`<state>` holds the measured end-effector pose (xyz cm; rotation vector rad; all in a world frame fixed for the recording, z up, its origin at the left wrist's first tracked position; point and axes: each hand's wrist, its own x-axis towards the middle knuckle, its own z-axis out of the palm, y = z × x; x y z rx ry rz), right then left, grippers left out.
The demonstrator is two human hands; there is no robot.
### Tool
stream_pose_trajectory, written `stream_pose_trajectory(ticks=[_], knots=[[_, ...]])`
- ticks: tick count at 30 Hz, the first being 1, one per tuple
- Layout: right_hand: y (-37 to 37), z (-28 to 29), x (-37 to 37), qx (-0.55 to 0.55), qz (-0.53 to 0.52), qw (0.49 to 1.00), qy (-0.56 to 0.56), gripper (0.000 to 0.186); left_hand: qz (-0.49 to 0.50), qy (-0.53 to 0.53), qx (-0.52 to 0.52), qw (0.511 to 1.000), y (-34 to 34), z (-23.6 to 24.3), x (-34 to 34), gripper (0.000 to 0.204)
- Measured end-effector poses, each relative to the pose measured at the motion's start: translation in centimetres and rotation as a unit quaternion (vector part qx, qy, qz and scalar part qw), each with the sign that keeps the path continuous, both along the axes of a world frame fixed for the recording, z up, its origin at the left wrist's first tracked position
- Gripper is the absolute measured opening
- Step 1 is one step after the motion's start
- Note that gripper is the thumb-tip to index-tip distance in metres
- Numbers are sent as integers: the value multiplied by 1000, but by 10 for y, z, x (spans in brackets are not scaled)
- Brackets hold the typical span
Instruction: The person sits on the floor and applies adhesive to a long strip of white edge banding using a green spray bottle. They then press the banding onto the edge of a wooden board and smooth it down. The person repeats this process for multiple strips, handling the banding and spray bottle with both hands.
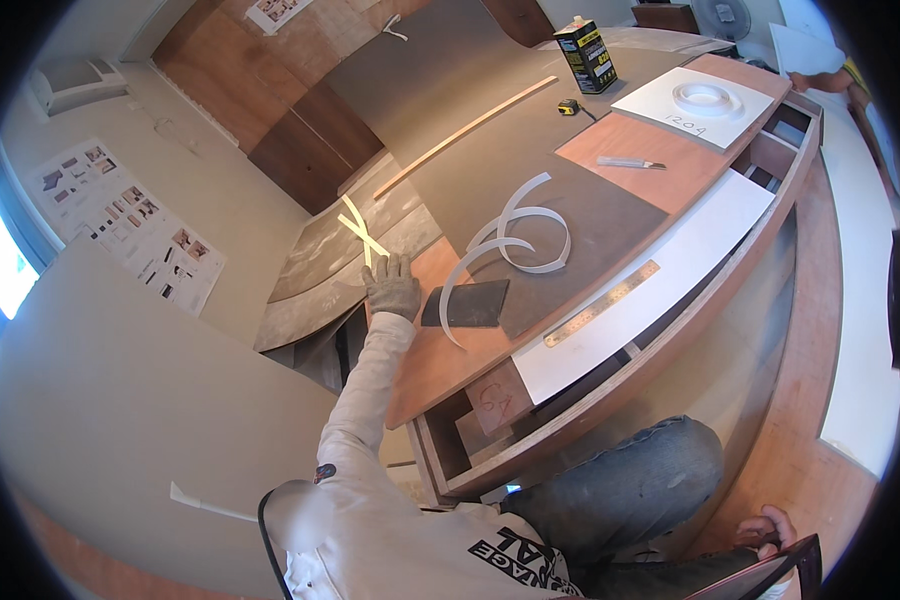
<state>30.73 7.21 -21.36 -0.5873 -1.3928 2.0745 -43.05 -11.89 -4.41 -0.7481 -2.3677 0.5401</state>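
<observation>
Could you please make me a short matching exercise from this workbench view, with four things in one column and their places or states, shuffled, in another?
Things:
1. metal ruler
2. utility knife
3. pale yellow strips
4. black can

Places or states:
A. standing upright near the tape measure
B. crossing each other, close to the gloved hand
C. lying on a long white sheet
D. lying on a reddish-brown board

Right pairs: 1-C, 2-D, 3-B, 4-A.
</observation>
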Motion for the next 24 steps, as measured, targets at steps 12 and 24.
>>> stream_pose_trajectory(ticks=[12,24], knots=[[-11,27,-14,-12,-41,999,-22,74,-43,52,1,998,-36,-7,0,53],[-15,40,-11,-36,-40,998,-27,75,26,19,-43,999,-36,4,7,53]])
